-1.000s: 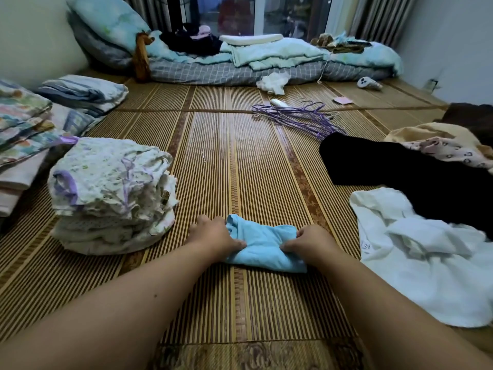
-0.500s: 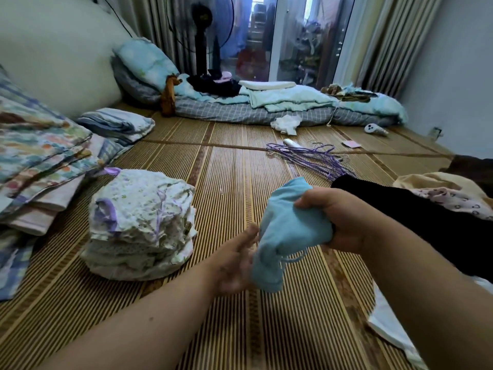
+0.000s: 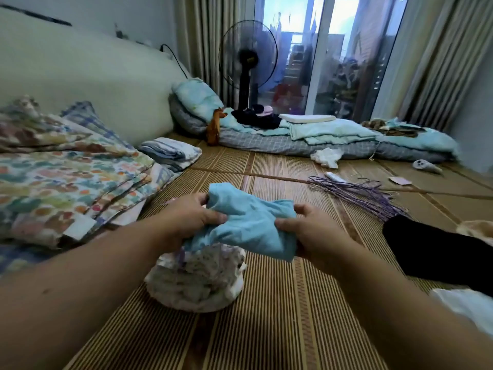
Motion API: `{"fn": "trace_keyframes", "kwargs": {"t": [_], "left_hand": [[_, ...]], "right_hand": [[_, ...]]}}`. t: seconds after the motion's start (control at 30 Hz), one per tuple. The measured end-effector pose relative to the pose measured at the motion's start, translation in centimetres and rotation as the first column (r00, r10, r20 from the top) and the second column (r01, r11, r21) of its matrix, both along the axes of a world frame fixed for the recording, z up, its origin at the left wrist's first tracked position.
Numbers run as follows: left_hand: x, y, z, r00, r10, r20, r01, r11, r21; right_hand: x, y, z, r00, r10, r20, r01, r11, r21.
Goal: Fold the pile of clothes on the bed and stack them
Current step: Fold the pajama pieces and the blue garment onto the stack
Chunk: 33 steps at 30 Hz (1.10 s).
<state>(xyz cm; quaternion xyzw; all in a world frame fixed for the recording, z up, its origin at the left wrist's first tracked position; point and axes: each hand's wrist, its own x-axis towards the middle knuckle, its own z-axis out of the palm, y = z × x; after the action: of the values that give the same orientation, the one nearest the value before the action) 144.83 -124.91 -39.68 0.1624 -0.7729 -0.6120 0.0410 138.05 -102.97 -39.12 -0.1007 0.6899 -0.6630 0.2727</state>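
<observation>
Both hands, left (image 3: 190, 218) and right (image 3: 310, 232), grip a folded blue garment (image 3: 249, 224) held over the folded stack (image 3: 197, 281), while a black garment (image 3: 437, 249) and white one (image 3: 464, 303) lie unfolded to the right.

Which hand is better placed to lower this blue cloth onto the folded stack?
Left, probably: the left hand grips the blue cloth right over the folded stack, while the right hand holds its other end beyond the stack's right edge.
</observation>
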Motion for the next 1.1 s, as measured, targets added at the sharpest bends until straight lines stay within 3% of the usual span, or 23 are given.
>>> {"fn": "trace_keyframes", "kwargs": {"t": [0.1, 0.2, 0.27, 0.37, 0.47, 0.67, 0.87, 1.0, 1.1], "left_hand": [[-0.9, -4.5, 2.1, 0.993, 0.115, -0.016, -0.11, 0.89, -0.442], [-2.1, -7.3, 3.0, 0.978, 0.209, 0.021, -0.155, 0.786, -0.598], [-2.6, -8.1, 2.6, 0.966, 0.228, 0.118, -0.09, 0.732, -0.675], [-3.3, -8.3, 0.8, 0.927, 0.156, 0.342, 0.126, 0.728, -0.674], [-3.5, -7.8, -0.6, 0.894, 0.13, 0.429, 0.239, 0.672, -0.701], [-3.5, -5.4, 0.1, 0.958, 0.119, 0.262, 0.157, 0.544, -0.824], [-4.4, 3.8, -0.1, 0.97, -0.101, 0.22, 0.242, 0.413, -0.878], [-5.1, 12.9, -3.3, 0.93, -0.237, 0.281, 0.354, 0.372, -0.858], [-5.6, 19.6, -7.4, 0.89, -0.326, 0.318, 0.434, 0.392, -0.811]], "right_hand": [[0.1, -5.2, -0.2, 0.999, 0.023, -0.038, -0.024, 0.999, -0.047], [-1.1, -9.8, -1.1, 0.983, -0.001, -0.186, 0.019, 0.995, 0.094], [-1.9, -11.8, -1.8, 0.959, 0.02, -0.281, 0.054, 0.966, 0.252], [-2.6, -12.9, -3.1, 0.906, 0.158, -0.392, 0.059, 0.872, 0.487], [-2.8, -12.7, -4.1, 0.873, 0.236, -0.426, 0.03, 0.847, 0.531], [-2.3, -9.8, -3.0, 0.803, 0.193, -0.564, 0.083, 0.901, 0.427], [-1.1, -0.2, -2.9, 0.642, 0.248, -0.726, 0.226, 0.844, 0.487], [-0.9, 9.3, -5.2, 0.705, 0.222, -0.674, 0.323, 0.746, 0.583], [-0.7, 16.7, -7.4, 0.77, 0.156, -0.619, 0.383, 0.662, 0.644]]}}
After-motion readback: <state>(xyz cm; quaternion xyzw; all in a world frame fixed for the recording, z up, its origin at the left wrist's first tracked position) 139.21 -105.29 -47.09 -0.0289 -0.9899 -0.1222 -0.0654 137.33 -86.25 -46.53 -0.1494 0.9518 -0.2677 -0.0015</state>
